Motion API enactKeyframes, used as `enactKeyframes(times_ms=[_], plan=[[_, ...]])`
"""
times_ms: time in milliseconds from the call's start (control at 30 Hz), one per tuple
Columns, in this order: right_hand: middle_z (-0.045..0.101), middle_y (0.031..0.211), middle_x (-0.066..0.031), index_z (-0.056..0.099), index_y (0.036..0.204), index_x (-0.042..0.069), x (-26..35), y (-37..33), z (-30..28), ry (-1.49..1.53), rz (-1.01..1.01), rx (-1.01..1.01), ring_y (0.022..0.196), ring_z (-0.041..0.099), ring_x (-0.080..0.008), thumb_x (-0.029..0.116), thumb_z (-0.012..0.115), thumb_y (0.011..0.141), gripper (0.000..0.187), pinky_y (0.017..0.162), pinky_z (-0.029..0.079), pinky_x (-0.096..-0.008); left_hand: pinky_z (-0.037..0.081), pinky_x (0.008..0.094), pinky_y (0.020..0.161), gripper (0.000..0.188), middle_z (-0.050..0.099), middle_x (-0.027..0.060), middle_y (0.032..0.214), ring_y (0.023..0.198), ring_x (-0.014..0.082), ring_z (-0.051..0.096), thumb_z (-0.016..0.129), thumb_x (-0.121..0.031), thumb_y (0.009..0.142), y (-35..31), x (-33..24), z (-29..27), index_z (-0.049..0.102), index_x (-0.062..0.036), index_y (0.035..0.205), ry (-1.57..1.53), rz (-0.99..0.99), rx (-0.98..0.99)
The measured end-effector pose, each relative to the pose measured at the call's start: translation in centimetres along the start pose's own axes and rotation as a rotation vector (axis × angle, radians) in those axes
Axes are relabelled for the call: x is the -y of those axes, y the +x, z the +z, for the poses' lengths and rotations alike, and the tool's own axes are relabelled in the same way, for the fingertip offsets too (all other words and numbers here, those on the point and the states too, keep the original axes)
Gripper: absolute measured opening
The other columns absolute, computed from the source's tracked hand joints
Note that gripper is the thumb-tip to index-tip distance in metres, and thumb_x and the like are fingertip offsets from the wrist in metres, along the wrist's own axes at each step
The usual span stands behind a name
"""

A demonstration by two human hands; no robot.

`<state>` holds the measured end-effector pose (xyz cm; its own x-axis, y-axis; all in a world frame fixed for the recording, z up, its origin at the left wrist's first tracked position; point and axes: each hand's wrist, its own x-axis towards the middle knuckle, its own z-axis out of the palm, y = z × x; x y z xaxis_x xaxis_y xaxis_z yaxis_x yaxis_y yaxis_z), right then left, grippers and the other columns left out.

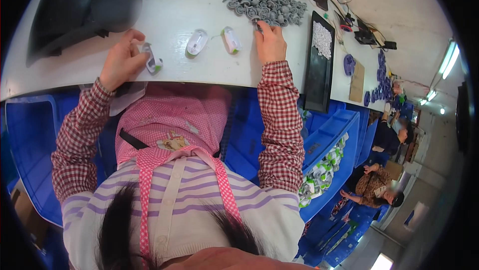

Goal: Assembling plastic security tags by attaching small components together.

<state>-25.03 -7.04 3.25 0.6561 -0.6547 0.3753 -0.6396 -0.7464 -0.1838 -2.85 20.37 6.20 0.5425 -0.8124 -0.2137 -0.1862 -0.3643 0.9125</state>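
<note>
At the table's front left, my left hand (122, 59) has its thumb and fingers closed on the edge of a small white and green plastic casing (154, 64). My right hand (271, 44) reaches to the near edge of a heap of small grey round plastic parts (269, 1). Its thumb and index finger pinch a grey plastic part (256, 22). Between my hands lie two more oval pieces, a white and green shell (197, 42) and a narrower white and green casing (232, 40), both apart from my fingers.
A black tray (312, 83) with small white pieces lies right of my right arm. A large dark object (75, 15) takes up the left. Below the table, a blue crate (332, 133) contains many white and green pieces. Purple parts (349, 64) and other people (376, 185) appear farther right.
</note>
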Motion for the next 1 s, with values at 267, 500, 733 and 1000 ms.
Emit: enactKeyframes(times_ms=[267,500,733,1000], plan=[[0.058,0.085,-0.005,0.063,0.099,0.01,5.9,-1.1,-3.5,0.396,-0.077,-0.028,0.058,0.053,-0.0171,0.007,0.066,0.073,0.026,0.054,0.044,-0.0266,0.043,0.0288,0.053,0.023,0.053,0.0082,0.073,0.056,0.0186,0.05,0.062,-0.01,0.073,-2.4,1.1,3.3,0.052,-0.0028,0.092,0.369,0.304,-0.364],[0.054,0.079,-0.0052,0.061,0.097,0.01,17.7,-5.3,-0.2,0.269,-0.413,0.12,0.057,0.054,-0.0204,0.015,0.07,0.07,0.029,0.052,0.045,-0.0289,0.043,0.0309,0.054,0.019,0.056,0.0109,0.074,0.058,0.0224,0.053,0.061,-0.007,0.073,-2.7,1.4,2.8,0.052,-0.0019,0.089,0.349,0.323,-0.431],[0.055,0.08,-0.0069,0.06,0.095,0.008,19.2,-4.7,-1.9,0.356,-0.288,0.43,0.06,0.056,-0.0235,0.014,0.069,0.071,0.027,0.054,0.046,-0.031,0.042,0.0243,0.049,0.01,0.057,0.0072,0.069,0.054,0.012,0.051,0.061,-0.008,0.079,-3.4,2.5,0.0,0.054,-0.0026,0.083,-0.401,0.025,-0.067],[0.054,0.08,-0.0088,0.059,0.091,0.005,18.4,-5.4,0.1,0.347,-0.413,0.283,0.061,0.056,-0.0258,0.01,0.066,0.072,0.021,0.054,0.046,-0.0328,0.035,0.0178,0.041,0.01,0.052,0.0011,0.059,0.045,0.0051,0.043,0.06,-0.009,0.083,-3.4,1.7,0.9,0.052,-0.0035,0.081,-0.432,-0.077,-0.032]])
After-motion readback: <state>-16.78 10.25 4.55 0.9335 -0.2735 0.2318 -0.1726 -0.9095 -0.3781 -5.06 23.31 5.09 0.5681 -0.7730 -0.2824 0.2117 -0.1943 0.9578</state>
